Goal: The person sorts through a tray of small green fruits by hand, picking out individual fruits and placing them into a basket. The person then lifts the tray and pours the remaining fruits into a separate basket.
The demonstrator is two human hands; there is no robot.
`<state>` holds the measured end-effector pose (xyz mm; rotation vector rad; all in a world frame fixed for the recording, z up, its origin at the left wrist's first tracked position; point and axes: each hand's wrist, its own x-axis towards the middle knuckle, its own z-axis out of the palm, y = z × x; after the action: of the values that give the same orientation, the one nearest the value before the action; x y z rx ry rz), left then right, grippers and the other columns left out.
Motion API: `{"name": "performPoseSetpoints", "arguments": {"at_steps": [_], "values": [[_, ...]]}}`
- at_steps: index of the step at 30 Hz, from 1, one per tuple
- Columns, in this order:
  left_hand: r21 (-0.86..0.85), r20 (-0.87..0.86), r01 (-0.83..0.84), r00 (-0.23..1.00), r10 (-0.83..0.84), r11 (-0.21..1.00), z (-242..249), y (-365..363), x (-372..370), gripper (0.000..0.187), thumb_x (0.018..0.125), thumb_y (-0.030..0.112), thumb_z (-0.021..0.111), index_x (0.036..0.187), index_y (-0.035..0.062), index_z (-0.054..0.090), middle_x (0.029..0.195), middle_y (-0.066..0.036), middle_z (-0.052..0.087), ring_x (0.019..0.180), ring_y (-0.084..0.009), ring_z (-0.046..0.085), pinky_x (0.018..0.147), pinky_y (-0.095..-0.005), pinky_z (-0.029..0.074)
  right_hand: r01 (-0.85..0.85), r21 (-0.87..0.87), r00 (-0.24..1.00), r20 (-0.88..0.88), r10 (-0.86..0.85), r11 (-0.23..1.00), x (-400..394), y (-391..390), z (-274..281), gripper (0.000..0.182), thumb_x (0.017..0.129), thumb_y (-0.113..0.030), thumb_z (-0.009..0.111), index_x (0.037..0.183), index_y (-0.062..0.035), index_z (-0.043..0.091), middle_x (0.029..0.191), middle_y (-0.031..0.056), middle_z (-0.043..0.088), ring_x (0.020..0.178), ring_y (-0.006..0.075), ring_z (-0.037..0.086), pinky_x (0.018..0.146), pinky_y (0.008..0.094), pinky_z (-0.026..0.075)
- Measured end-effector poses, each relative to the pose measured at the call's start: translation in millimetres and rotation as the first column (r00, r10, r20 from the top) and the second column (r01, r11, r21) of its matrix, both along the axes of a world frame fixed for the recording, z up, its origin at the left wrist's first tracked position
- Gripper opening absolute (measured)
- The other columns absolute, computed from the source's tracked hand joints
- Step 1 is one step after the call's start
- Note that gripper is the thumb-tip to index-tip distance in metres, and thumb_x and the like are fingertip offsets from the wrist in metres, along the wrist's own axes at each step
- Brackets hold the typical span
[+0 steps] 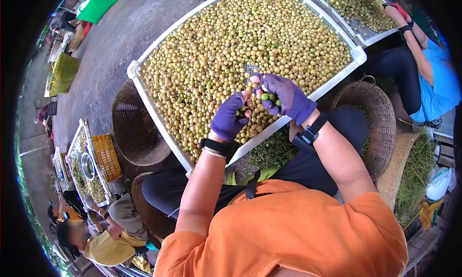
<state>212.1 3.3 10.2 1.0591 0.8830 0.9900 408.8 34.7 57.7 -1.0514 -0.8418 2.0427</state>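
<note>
- Over a white mesh tray [357, 57], both purple-gloved hands are held close together, fingertips exposed.
- Several green fruits [268, 98] are grasped in the curled fingers of the right hand [288, 101]; the left hand [228, 118] is curled beside them, but whether fruit is gripped there cannot be told.
- Pale round fruits [207, 60] are spread across the tray beneath.
- Green fruits could be dropped among the pale ones if the crowded right grip were loosened.
- Fruits could be spilled over the near rim if the heap were nudged by a wrist.
</note>
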Motion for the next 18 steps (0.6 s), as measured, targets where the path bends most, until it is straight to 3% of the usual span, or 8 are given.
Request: {"name": "performPoseSetpoints", "arguments": {"at_steps": [3, 5, 6, 9, 10, 12, 15, 18], "values": [[0.245, -0.255, 0.018, 0.966, 0.047, 0.969, 10.7, -2.7, 8.1, 0.009, 0.088, 0.000, 0.049, 0.089, 0.0009, 0.058, 0.083, -0.001, 0.055, 0.067, -0.0121, 0.052, 0.058, -0.0210, 0.040, -0.062, -0.006, 0.997, 0.047, 0.063, 0.998, -1.5, -1.6, -2.4, 0.036, 0.098, -0.033, 0.047, 0.121, -0.0072, 0.056, 0.083, 0.0012, 0.058, 0.055, 0.0063, 0.050, 0.042, 0.0180, 0.034], [-0.184, -0.180, -0.046, 0.984, 0.013, 0.982, 23.2, -2.8, 11.3, 0.008, 0.088, 0.007, 0.052, 0.085, 0.0032, 0.059, 0.076, 0.002, 0.055, 0.064, -0.0084, 0.051, 0.055, -0.0203, 0.038, -0.081, -0.032, 0.994, 0.068, 0.083, 0.996, -0.1, -2.3, -3.5, 0.036, 0.097, -0.033, 0.049, 0.121, -0.0082, 0.056, 0.084, 0.0012, 0.059, 0.056, 0.0062, 0.051, 0.043, 0.0176, 0.035], [-0.400, -0.101, -0.109, 0.992, 0.075, 0.910, 27.2, -2.8, 14.8, 0.010, 0.088, 0.012, 0.055, 0.083, 0.0050, 0.060, 0.072, 0.003, 0.055, 0.063, -0.0060, 0.050, 0.053, -0.0198, 0.037, -0.074, -0.049, 0.994, 0.076, 0.077, 0.996, -0.2, -2.6, -3.1, 0.035, 0.097, -0.033, 0.049, 0.121, -0.0085, 0.056, 0.084, 0.0012, 0.059, 0.056, 0.0062, 0.051, 0.043, 0.0175, 0.035], [-0.399, -0.210, -0.134, 0.976, 0.052, 0.907, 32.8, -1.8, 18.2, 0.012, 0.088, 0.019, 0.057, 0.083, 0.0082, 0.061, 0.069, 0.003, 0.054, 0.061, -0.0043, 0.049, 0.049, -0.0190, 0.033, -0.072, -0.059, 0.990, 0.116, 0.079, 0.996, -0.8, -2.8, -4.0, 0.034, 0.097, -0.033, 0.048, 0.120, -0.0091, 0.057, 0.084, 0.0013, 0.058, 0.058, 0.0065, 0.052, 0.042, 0.0178, 0.036], [-0.416, -0.205, -0.155, 0.976, 0.073, 0.896, 30.9, -1.2, 18.8, 0.009, 0.087, 0.013, 0.055, 0.082, 0.0065, 0.060, 0.071, 0.003, 0.054, 0.060, -0.0059, 0.050, 0.048, -0.0199, 0.035, -0.077, -0.070, 0.988, 0.126, 0.085, 0.995, -2.1, -2.4, -4.0, 0.034, 0.097, -0.034, 0.048, 0.119, -0.0090, 0.057, 0.084, 0.0014, 0.058, 0.058, 0.0066, 0.053, 0.042, 0.0179, 0.036], [-0.183, -0.277, -0.119, 0.959, 0.065, 0.976, 16.9, -3.8, 13.1, 0.006, 0.085, 0.009, 0.054, 0.084, 0.0057, 0.059, 0.073, 0.001, 0.055, 0.060, -0.0071, 0.051, 0.048, -0.0204, 0.037, -0.059, -0.061, 0.997, 0.048, 0.062, 0.996, -3.3, -2.7, -12.1, 0.035, 0.097, -0.036, 0.047, 0.117, -0.0082, 0.056, 0.084, 0.0017, 0.059, 0.058, 0.0080, 0.054, 0.042, 0.0187, 0.037], [-0.082, -0.378, -0.102, 0.924, 0.063, 0.991, 7.1, -5.4, 6.7, 0.008, 0.082, 0.001, 0.052, 0.086, 0.0052, 0.058, 0.075, -0.001, 0.055, 0.064, -0.0093, 0.054, 0.050, -0.0224, 0.040, -0.051, -0.080, 0.998, 0.030, 0.053, 0.996, -5.7, -2.6, -12.3, 0.037, 0.097, -0.037, 0.046, 0.117, -0.0076, 0.055, 0.084, 0.0020, 0.059, 0.059, 0.0095, 0.055, 0.041, 0.0190, 0.037], [0.175, -0.472, -0.070, 0.870, 0.146, 0.982, -7.2, -5.7, 2.6, 0.009, 0.083, 0.000, 0.053, 0.087, 0.0063, 0.057, 0.077, -0.002, 0.055, 0.066, -0.0113, 0.055, 0.052, -0.0245, 0.042, -0.021, -0.143, 0.999, 0.026, 0.025, 0.990, -8.7, -3.5, -10.7, 0.038, 0.096, -0.037, 0.047, 0.117, -0.0068, 0.055, 0.084, 0.0025, 0.059, 0.061, 0.0106, 0.056, 0.040, 0.0196, 0.036]]}}
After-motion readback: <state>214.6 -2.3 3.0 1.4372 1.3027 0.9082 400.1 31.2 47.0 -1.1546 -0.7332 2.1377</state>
